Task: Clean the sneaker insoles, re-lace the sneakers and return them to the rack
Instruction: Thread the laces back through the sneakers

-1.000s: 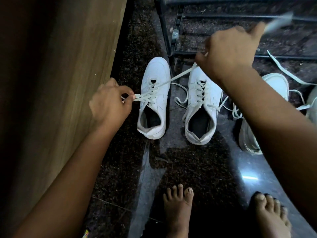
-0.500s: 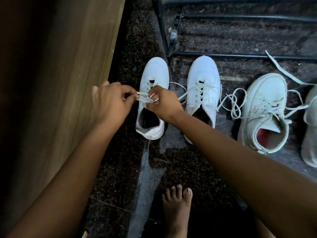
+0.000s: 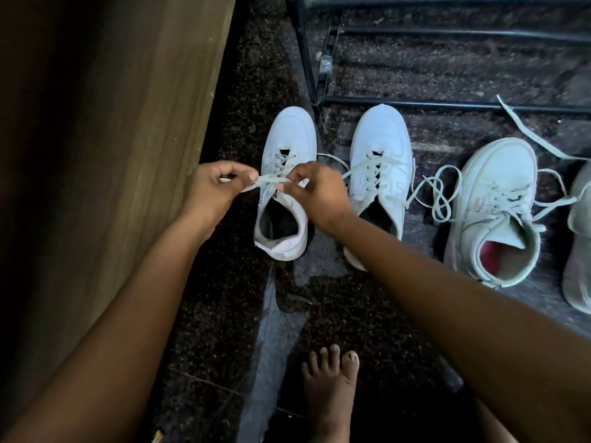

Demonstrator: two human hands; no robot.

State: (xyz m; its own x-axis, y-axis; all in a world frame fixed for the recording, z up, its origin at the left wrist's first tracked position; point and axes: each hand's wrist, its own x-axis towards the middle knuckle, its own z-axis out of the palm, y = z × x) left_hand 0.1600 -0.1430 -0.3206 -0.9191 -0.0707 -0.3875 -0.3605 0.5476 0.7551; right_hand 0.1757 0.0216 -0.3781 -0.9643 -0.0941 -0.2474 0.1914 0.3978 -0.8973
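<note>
Pinching the white lace [image 3: 267, 180] with both hands, I am working directly over the tongue of the leftmost sneaker [image 3: 292, 132]; my left hand [image 3: 217, 187] is curled, thumb and forefinger closing on one end of the lace just left of the shoe; my right hand [image 3: 315, 190] is curled likewise, its fingertips gripping the other run of the same lace above the eyelets; the two hands are sitting close together, the lace stretching short between them. The leftmost sneaker is standing upright on the dark speckled floor [image 3: 224, 314], toe pointing away from me toward the black metal rack [image 3: 447, 105]; its opening is dark, and I cannot tell whether an insole is lying inside. Just to its right the second sneaker [image 3: 380, 142] is standing parallel, my right forearm crossing its heel; a loose lace [image 3: 441, 193] is lying in loops on the floor between it and the third sneaker [image 3: 499, 183], which is showing a pink insole [image 3: 489, 254] in its opening; a fourth sneaker [image 3: 580, 251] is being cut off by the right edge. A wooden panel [image 3: 128, 123] is running along my left side; my bare foot [image 3: 332, 388] is resting on the floor below the hands.
</note>
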